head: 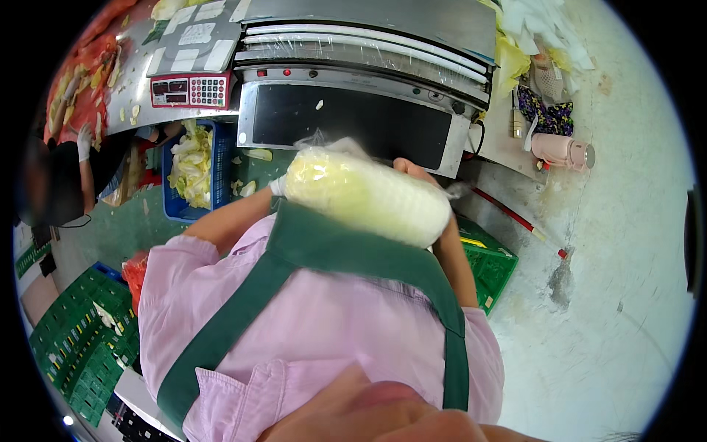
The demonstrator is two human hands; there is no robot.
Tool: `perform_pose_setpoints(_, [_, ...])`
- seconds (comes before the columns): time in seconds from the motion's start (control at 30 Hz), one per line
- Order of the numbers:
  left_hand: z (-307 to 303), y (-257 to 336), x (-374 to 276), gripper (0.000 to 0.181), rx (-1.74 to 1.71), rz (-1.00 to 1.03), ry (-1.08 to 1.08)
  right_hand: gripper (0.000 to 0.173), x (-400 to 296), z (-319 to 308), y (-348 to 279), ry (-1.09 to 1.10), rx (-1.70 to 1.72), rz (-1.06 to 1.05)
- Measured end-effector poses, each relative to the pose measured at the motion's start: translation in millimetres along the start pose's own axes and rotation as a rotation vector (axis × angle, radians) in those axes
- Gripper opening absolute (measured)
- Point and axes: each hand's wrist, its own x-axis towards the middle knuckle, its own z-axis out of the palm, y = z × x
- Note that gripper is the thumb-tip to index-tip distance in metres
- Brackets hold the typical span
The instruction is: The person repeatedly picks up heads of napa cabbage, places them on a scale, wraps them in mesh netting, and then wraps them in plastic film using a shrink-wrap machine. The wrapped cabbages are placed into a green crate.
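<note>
A napa cabbage (367, 196) wrapped in clear plastic film lies slanted before my chest, its yellow leafy end to the left and its white stem end to the right. My left hand (278, 185), in a white glove, holds the leafy end; most of it is hidden behind the cabbage. Around the far side near the stem end, my right hand (415, 168) grips it with fingers partly showing. Loose film sticks out at both ends. Just beyond is the black plate (353, 119) of a film-wrapping machine, a leaf scrap (319, 104) on it.
Film rollers (364, 47) span the machine's back. A red-framed digital scale (190, 91) stands left, above a blue crate (221, 166) of cabbage leaves. A co-worker's gloved hand (84, 142) is far left. Green crates (491, 265) and a red-handled pole (508, 215) are at right, below a pink flask (560, 151).
</note>
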Motion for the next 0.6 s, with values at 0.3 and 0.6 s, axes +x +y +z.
perform_pose_setpoints(0.3, [-86,-9,28,0.065,-0.012,0.337,-0.012,0.054,-99,29,-107,0.367,0.351,-0.307])
perform_pose_setpoints(0.6, [71,81,7,0.079,0.182,0.688,-0.212,0.049,-49,143,-110,0.718,2.012,-0.317])
